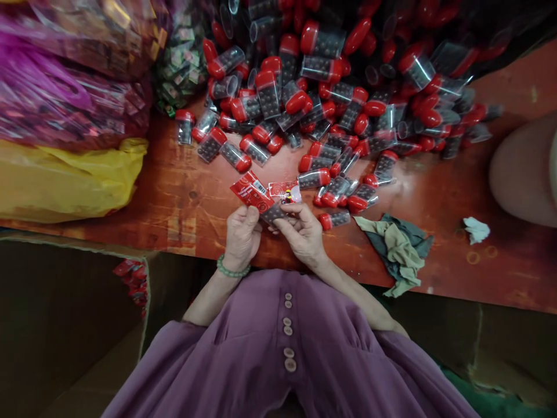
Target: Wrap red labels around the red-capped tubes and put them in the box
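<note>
At the table's front edge, my left hand (pixel 242 235) is closed, its thumb and fingers pinching a small red printed packet (pixel 250 191) with a barcode. My right hand (pixel 303 233) is closed on a clear plastic container (pixel 275 213) filled with dark round beads. The container's far end meets the packet's lower end; whether it lies inside or against it, I cannot tell. Just beyond my right fingers is a red and white printed card (pixel 285 192) with a cartoon figure. Past both hands lies a heap of similar clear containers with red caps (pixel 268 93).
Bulging purple bags (pixel 87 110) and a yellow bag (pixel 69 180) occupy the left side. Crumpled cloths (pixel 398 247), a white tissue (pixel 476 230) and a pale rounded tub (pixel 526 168) are at right. Below the table's left edge, an open cardboard box (pixel 145 307) holds red packets (pixel 134 281).
</note>
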Tool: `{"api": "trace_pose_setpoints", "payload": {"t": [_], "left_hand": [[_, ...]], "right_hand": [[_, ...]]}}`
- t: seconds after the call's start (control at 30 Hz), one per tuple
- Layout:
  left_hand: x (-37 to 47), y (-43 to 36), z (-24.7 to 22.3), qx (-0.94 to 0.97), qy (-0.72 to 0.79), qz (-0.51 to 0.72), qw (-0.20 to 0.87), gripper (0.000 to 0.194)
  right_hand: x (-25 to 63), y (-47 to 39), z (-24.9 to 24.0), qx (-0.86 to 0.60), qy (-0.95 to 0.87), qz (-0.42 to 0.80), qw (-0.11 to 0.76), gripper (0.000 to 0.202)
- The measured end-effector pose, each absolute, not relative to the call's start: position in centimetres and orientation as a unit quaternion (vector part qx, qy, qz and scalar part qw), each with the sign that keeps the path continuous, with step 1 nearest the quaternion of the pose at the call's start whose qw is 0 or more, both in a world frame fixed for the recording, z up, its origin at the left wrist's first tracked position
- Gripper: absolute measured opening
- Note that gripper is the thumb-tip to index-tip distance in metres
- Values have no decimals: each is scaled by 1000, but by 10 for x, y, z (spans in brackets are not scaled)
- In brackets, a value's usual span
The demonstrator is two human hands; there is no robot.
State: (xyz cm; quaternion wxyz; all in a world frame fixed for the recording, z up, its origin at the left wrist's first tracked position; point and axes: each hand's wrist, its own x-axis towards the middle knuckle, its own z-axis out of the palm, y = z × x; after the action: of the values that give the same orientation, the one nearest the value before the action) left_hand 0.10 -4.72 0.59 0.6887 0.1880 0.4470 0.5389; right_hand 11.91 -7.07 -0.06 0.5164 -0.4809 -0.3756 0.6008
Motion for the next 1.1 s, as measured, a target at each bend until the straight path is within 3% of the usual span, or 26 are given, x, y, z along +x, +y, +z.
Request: {"api": "trace_pose_setpoints", "payload": {"t": [0.23,0.73,0.93,1.1], "left_hand": [[0,-50,-5,200,494,541,651,39],[4,-44,12,182,432,494,732,38],[10,-55,16,154,437,506,728,34],[12,-62,15,146,425,512,732,33]], "right_hand": [[118,-71,-4,-508,-390,560,525,35],[130,-64,-8,-457,-452,588,491,38],[135,-62,-6,-470,-550,468,508,25],[131,-64,-13,-500,-536,459,502,30]]}}
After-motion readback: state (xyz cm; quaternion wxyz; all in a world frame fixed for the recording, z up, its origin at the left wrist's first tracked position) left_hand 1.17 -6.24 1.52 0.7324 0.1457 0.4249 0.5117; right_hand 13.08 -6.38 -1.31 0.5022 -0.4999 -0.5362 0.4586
